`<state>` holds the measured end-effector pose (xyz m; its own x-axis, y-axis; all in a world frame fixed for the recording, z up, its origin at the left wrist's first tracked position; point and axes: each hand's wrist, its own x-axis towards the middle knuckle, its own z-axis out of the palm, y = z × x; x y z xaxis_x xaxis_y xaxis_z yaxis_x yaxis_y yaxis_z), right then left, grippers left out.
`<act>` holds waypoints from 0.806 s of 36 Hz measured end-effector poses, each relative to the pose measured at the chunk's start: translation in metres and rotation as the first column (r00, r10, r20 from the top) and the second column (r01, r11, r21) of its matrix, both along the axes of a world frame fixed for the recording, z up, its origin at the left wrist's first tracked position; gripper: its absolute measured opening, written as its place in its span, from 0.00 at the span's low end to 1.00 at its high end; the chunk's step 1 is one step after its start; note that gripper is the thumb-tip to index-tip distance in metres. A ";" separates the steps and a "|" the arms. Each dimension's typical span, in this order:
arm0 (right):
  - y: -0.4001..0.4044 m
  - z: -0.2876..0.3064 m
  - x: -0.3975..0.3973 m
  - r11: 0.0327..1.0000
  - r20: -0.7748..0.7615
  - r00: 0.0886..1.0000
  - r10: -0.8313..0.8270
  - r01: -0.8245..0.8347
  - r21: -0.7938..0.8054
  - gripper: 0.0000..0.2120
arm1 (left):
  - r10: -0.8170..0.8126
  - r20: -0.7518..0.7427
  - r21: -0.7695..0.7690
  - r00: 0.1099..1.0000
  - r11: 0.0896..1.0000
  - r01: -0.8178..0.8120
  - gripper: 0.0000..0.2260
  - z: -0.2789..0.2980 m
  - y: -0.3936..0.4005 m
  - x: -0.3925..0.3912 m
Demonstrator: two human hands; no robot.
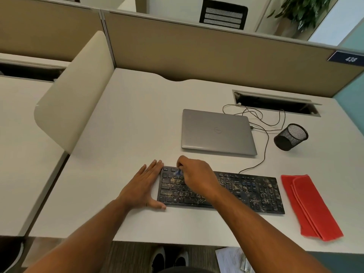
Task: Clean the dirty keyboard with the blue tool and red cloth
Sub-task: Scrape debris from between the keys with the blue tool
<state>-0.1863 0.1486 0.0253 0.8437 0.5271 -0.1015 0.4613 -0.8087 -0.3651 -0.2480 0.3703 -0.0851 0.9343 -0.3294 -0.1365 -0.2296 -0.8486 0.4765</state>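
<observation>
Keyboard [222,191] lies with its long axis left to right along the near desk edge. I see my right hand [197,176] pinching the blue tool [178,172] at the far-left keys; remaining crumbs run rightward. Left hand [144,186] rests flat, fingers straight, against the left end. Cloth [309,207] waits just right of the keyboard, nearer my right hand.

Closed laptop [217,132] beside tipped mesh cup [291,137].

Crumb-speckled black keyboard [236,191], blue tool [178,172] over it, red cloth [313,209] folded beside
</observation>
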 end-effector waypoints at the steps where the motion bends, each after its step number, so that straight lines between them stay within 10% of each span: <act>1: 0.000 0.001 0.000 1.000 -0.011 1.000 -0.001 0.002 0.027 0.05 | 0.001 -0.002 0.000 1.000 1.000 -0.001 0.65 0.000 0.000 0.000; 29: 0.017 -0.020 -0.034 0.932 0.032 0.936 0.351 -0.352 0.080 0.08 | -0.054 -0.066 -0.073 0.996 0.996 0.049 0.68 0.002 0.006 0.005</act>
